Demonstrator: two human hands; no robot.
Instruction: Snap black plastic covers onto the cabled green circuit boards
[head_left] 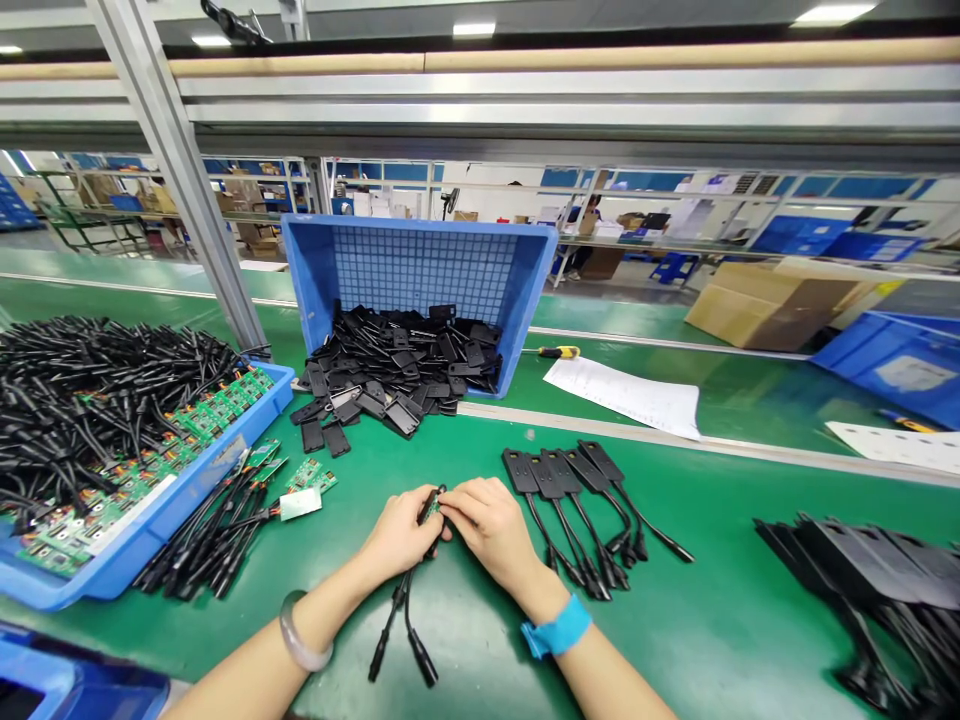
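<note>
Pinching one cabled board (433,508) above the table (465,450), near edge side: left hand (409,530) and right hand (487,518) both have fingertips closed on it, two plugs (422,662) trailing nearward. Five cased units (555,475) sit to the right. Blue tray (217,480) takes the left edge, tipped blue crate (536,300) blocks the far edge; contents uncountable. Fingers hide most of the board; right-edge stack (877,560) is cut off.

Lit from above by white rectangular ceiling lights (835,14); crossed overhead by a long silver metal beam (570,115) and, at left, by a slanting silver metal post (172,150); backed by a white wall (495,195), a low blue plastic stool (673,267) and grey flooring (45,238).
</note>
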